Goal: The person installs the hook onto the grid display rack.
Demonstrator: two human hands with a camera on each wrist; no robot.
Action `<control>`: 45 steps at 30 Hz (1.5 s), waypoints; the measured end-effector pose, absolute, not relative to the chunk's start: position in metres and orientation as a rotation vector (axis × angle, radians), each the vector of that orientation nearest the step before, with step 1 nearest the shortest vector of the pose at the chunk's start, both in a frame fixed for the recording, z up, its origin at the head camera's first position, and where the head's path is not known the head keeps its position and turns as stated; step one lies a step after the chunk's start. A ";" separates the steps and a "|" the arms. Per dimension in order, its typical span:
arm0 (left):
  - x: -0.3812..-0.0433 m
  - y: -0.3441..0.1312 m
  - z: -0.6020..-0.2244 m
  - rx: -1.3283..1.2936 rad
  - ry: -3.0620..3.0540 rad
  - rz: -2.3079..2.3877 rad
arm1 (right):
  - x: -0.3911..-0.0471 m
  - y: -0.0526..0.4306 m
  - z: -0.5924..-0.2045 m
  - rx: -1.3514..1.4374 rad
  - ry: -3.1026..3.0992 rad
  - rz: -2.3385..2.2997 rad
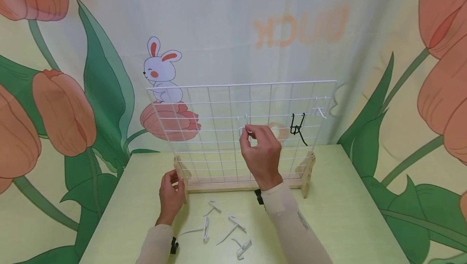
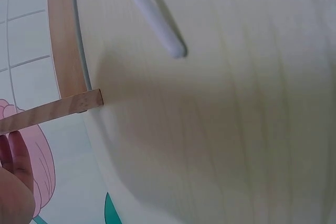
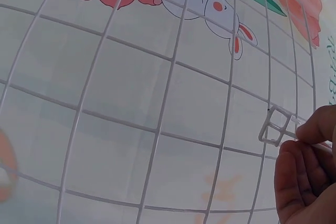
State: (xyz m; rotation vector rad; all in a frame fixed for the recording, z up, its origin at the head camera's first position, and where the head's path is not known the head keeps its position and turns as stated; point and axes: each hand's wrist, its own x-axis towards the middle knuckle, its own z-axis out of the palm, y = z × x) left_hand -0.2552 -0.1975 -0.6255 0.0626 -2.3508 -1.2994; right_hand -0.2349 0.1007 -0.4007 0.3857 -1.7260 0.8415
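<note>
My right hand (image 1: 260, 150) pinches a white wire hook (image 3: 273, 127) between thumb and fingertips, at the front of the white wire grid panel (image 1: 213, 118). In the right wrist view the hook's square frame lies against the grid wires, while its near part is hidden by the fingers. Lower down, my left hand (image 1: 171, 195) holds the left upright of the wooden stand (image 1: 181, 172), its fingertips right at the wood's edge in the left wrist view. Several white hooks (image 1: 206, 229) lie loose on the table in front of the stand.
A black hook (image 1: 297, 129) hangs on the grid's right part, and a white hook (image 1: 321, 112) hangs near its upper right corner. The pale table (image 1: 339, 215) extends to either side. Behind it hangs a printed curtain (image 1: 226, 33) with tulips and a rabbit.
</note>
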 end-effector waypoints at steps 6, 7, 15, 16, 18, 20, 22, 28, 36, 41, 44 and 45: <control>-0.255 -0.199 -0.626 0.043 -2.344 -1.298 | -0.242 0.096 -0.400 0.377 -1.698 0.788; -0.255 -0.199 -0.627 0.040 -2.343 -1.299 | -0.244 0.096 -0.400 0.375 -1.691 0.780; -0.254 -0.198 -0.624 0.054 -2.369 -1.300 | -0.249 0.092 -0.403 0.350 -1.663 0.750; -0.254 -0.198 -0.624 0.053 -2.368 -1.300 | -0.249 0.091 -0.403 0.346 -1.663 0.749; -0.254 -0.197 -0.624 0.057 -2.368 -1.304 | -0.251 0.092 -0.405 0.336 -1.664 0.751; -0.254 -0.197 -0.624 0.058 -2.370 -1.303 | -0.252 0.092 -0.407 0.327 -1.662 0.755; -0.254 -0.197 -0.624 0.060 -2.373 -1.299 | -0.253 0.092 -0.409 0.320 -1.664 0.753; -0.255 -0.197 -0.625 0.068 -2.379 -1.284 | -0.255 0.092 -0.415 0.311 -1.685 0.745; -0.255 -0.196 -0.623 0.062 -2.374 -1.289 | -0.253 0.091 -0.419 0.295 -1.683 0.791; -0.253 -0.197 -0.623 0.065 -2.368 -1.293 | -0.252 0.092 -0.423 0.287 -1.680 0.805; -0.253 -0.196 -0.623 0.066 -2.369 -1.294 | -0.251 0.093 -0.424 0.287 -1.681 0.811; -0.253 -0.196 -0.623 0.066 -2.371 -1.296 | -0.251 0.093 -0.425 0.287 -1.681 0.813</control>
